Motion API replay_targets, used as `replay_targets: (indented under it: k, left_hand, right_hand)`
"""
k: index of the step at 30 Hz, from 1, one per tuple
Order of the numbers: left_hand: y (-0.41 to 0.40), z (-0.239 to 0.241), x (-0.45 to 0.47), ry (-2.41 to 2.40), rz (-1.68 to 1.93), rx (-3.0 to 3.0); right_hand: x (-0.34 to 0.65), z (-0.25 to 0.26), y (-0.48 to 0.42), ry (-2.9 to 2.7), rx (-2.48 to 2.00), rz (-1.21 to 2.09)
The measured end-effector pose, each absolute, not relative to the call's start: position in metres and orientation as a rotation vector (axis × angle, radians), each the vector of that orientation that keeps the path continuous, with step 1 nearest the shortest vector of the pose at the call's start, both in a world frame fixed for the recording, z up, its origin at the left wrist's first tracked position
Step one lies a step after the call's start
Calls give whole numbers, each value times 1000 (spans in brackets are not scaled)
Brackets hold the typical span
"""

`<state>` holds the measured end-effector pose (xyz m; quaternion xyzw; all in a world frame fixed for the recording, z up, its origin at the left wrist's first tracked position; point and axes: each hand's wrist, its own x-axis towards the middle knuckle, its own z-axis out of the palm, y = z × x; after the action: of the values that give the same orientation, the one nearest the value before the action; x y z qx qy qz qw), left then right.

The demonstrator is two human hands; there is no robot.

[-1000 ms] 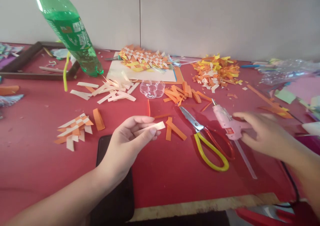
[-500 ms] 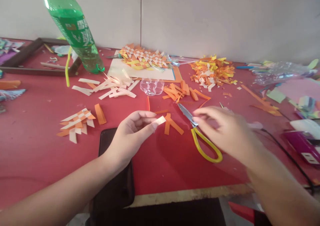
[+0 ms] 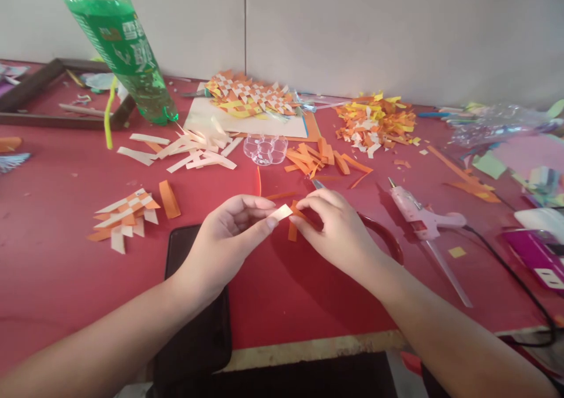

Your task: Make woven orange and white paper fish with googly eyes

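Note:
My left hand point(image 3: 229, 236) pinches a short cream paper strip point(image 3: 281, 212) between thumb and fingers, above the red table point(image 3: 66, 269). My right hand point(image 3: 337, 230) is closed over a pair of orange strips point(image 3: 292, 229) lying on the table, its fingertips almost touching the cream strip's end. Under my right hand lie the scissors point(image 3: 383, 236); only the blade tip and part of a red handle show. The pink glue gun point(image 3: 416, 213) rests to the right with nothing holding it.
A small woven orange-and-white piece point(image 3: 126, 213) lies left. Loose cream strips point(image 3: 194, 154), orange strips point(image 3: 317, 157), a clear plastic tray point(image 3: 265, 149), a larger woven mat point(image 3: 249, 97), a scrap heap point(image 3: 374, 122) and a tilted green bottle point(image 3: 123, 46) stand further back. A dark phone point(image 3: 194, 333) lies under my left forearm.
My right hand let go of the glue gun, swept left across the scissors and came down on the orange strips beside the cream strip. My left hand barely moved.

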<state>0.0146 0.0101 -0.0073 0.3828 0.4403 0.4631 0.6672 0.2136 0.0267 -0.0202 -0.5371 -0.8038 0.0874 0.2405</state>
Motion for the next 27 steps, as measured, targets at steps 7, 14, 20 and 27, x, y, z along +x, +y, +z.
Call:
replay_targets:
  k: [7,14,20,27]
  left_hand:
    - [11,-6,15,988,1049,808]
    - [9,-3,18,1061,1031,867]
    - [8,-4,19,1108,997,985]
    - [8,-5,17,1100,970,1007]
  right_hand:
    - [217,-13,21,-2038,-1396,459]
    - [215,0,10,-1638,-1363,829]
    - [210,1,5,-1610,-1277,932]
    - [209,2,4,-1663,-1236,871]
